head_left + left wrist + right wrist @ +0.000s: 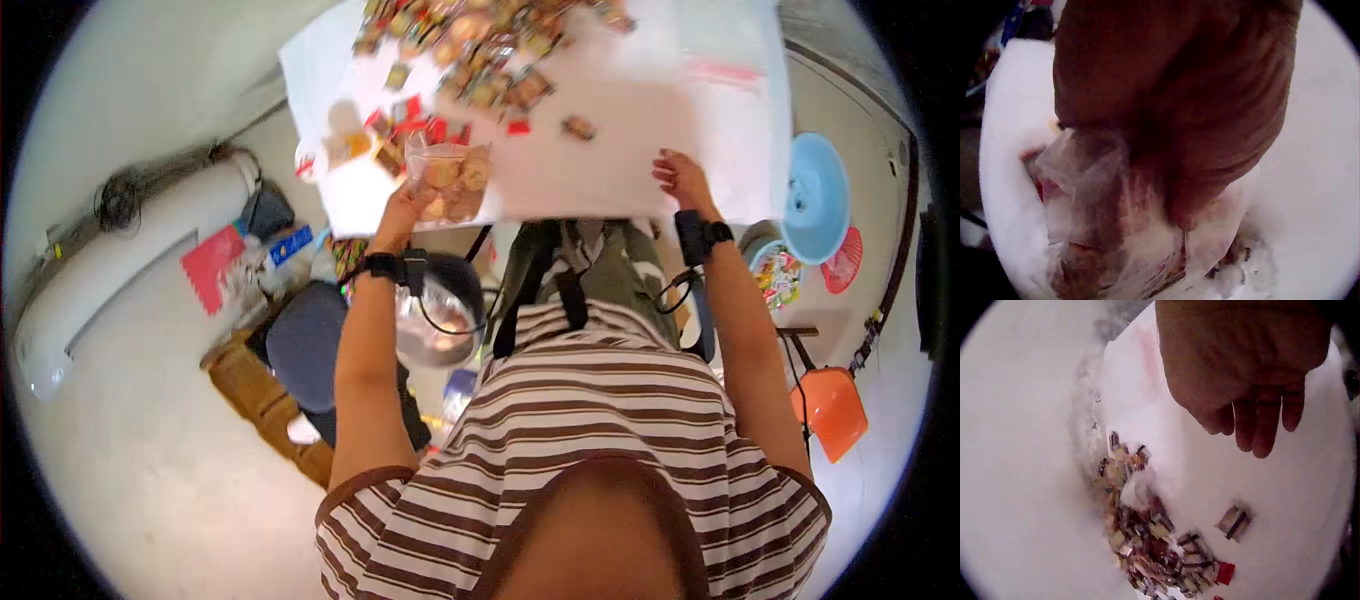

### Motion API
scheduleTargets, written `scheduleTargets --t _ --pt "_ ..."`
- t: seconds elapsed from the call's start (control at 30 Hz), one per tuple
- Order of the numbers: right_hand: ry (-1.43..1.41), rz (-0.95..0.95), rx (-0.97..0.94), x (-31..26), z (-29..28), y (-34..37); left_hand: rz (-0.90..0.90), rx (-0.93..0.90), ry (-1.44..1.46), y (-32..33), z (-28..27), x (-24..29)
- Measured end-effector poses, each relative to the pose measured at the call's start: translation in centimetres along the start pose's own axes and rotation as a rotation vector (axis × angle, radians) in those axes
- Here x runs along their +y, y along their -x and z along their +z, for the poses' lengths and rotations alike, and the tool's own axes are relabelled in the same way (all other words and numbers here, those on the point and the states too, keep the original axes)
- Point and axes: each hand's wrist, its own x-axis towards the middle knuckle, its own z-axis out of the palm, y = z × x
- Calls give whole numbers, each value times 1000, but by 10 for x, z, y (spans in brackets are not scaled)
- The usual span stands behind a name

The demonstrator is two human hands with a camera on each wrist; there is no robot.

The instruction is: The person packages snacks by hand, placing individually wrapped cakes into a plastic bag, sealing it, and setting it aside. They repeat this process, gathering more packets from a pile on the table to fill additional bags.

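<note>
The left hand (402,212) grips a clear plastic bag (462,188) of round tan pieces near the table's front edge. In the left wrist view the hand (1179,81) covers the top of the bag (1097,212), its fingertips partly hidden. Over the white table the right hand (684,180) hovers with relaxed fingers and holds nothing; the right wrist view shows that hand (1247,369) with fingers extended. One small wrapped packet (578,127) lies apart, left of the right hand. Behind it spreads a pile of small wrapped packets (490,85).
Red packets (410,120) and a yellow one (352,146) lie on the white tabletop (620,180) behind the bag. Below the table stand a metal bowl (436,318), a blue basin (818,198) and an orange stool (832,408).
</note>
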Motion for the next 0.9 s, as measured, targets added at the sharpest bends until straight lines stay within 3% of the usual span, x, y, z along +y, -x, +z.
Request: scheduleTargets --t 0.1,0.17,0.2,0.27,0.3,0.37,0.43,0.47,0.5,0.57,0.63,0.67,0.7,0.73,0.87,0.9 --pt "54 27 6 18 38 14 -85 45 -174 41 -86 -33" --pt "100 31 7 34 62 24 -161 -25 -634 68 -124 -51" --pt "108 37 13 41 73 28 -166 -31 -626 79 -142 -62" --pt "143 73 -10 55 96 38 -295 -408 -624 97 -181 -99" --pt "145 80 5 60 104 42 -393 -444 -1040 95 -196 -130" --pt "236 90 -20 72 118 47 -442 -748 -1296 111 -174 -114" --pt "232 92 -28 84 125 54 -363 -821 -1356 112 -204 -213" --pt "285 80 -36 82 134 62 -502 -931 -1385 114 -179 -194" --pt "339 66 -44 81 136 67 -328 -863 -1395 122 -186 -236" --pt "421 72 -34 93 133 66 -190 -986 -1529 131 -159 -242" --pt "482 69 -65 103 129 73 -326 -975 -1555 134 -158 -300" --pt "490 71 -54 108 125 74 -364 -921 -1703 141 -176 -361" --pt "504 94 -72 114 119 74 -124 -1035 -1839 148 -222 -455" --pt "517 118 -88 118 114 77 -110 -1044 -1831 157 -218 -464" --pt "624 144 -53 129 105 87 -383 -343 -1360 142 -184 -461" --pt "604 166 -82 142 97 82 -305 -685 -1679 136 -178 -449"
